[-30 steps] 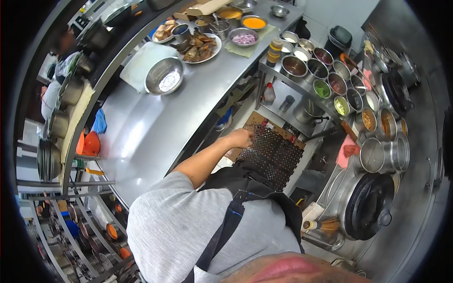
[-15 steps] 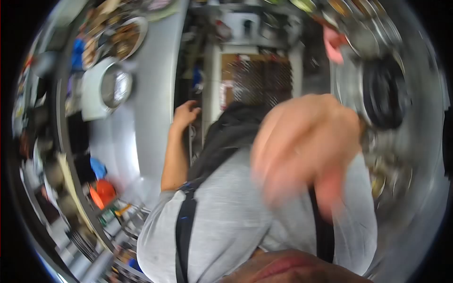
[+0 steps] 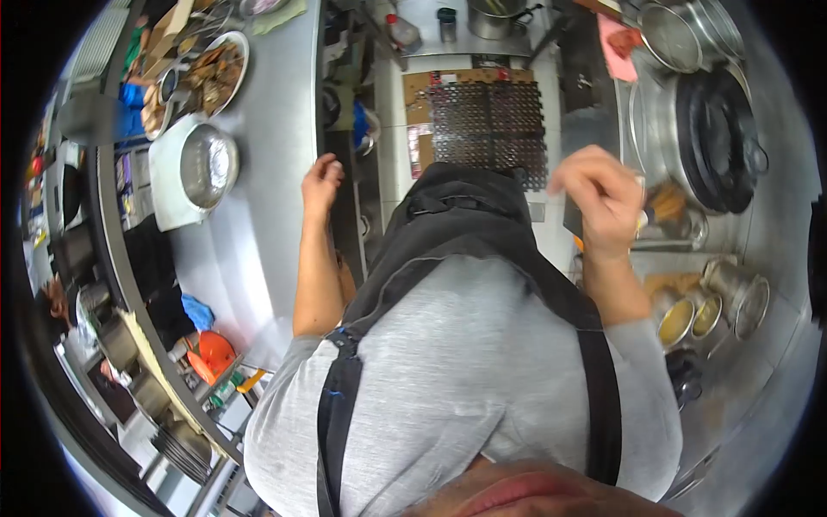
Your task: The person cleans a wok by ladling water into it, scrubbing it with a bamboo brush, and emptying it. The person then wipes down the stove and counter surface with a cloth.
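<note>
My left hand (image 3: 322,180) hangs beside the edge of the long steel counter (image 3: 284,146), fingers loosely bent and nothing visible in them. On the other side, my right hand (image 3: 600,194) is raised in front of me with bent, part-open fingers. I see no object in it. It is nearest to the big pot with black rings (image 3: 715,142) and a wooden-looking brush or utensil head (image 3: 666,205). A dark apron (image 3: 469,207) covers my front.
On the left counter are a white container with a metal bowl (image 3: 207,164), a plate of browned food (image 3: 220,73) and an orange bowl (image 3: 211,355). Yellow-filled pots (image 3: 676,321) stand at right. Ahead, a perforated black mat (image 3: 487,125) lies on the floor.
My right hand has dropped away from close to the camera, moving forward and right. My left hand has shifted slightly left, its fingers more bent. The view is sharper.
</note>
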`<action>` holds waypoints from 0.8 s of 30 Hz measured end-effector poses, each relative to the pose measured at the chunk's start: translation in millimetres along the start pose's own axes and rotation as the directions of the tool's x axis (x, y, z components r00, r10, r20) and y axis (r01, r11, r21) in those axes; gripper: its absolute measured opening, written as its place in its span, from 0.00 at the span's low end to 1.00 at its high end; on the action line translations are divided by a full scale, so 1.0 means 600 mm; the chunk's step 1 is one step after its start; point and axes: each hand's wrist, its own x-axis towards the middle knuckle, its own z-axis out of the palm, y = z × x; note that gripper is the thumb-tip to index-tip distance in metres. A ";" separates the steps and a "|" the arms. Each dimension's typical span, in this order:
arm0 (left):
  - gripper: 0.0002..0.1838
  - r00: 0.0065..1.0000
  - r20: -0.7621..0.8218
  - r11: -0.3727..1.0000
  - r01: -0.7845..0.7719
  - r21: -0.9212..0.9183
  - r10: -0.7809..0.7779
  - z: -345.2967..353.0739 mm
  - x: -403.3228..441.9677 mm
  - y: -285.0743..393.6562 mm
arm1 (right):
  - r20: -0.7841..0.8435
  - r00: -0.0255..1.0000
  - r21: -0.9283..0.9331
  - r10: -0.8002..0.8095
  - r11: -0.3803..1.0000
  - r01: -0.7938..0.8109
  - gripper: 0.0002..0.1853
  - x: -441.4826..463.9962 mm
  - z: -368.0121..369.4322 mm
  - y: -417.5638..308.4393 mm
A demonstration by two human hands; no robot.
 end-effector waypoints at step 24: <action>0.13 0.515 -0.714 0.528 -0.483 -0.698 -0.474 -0.324 0.050 -0.071 | -0.179 0.674 -0.567 0.716 0.485 -0.665 0.09 -0.167 -0.096 0.485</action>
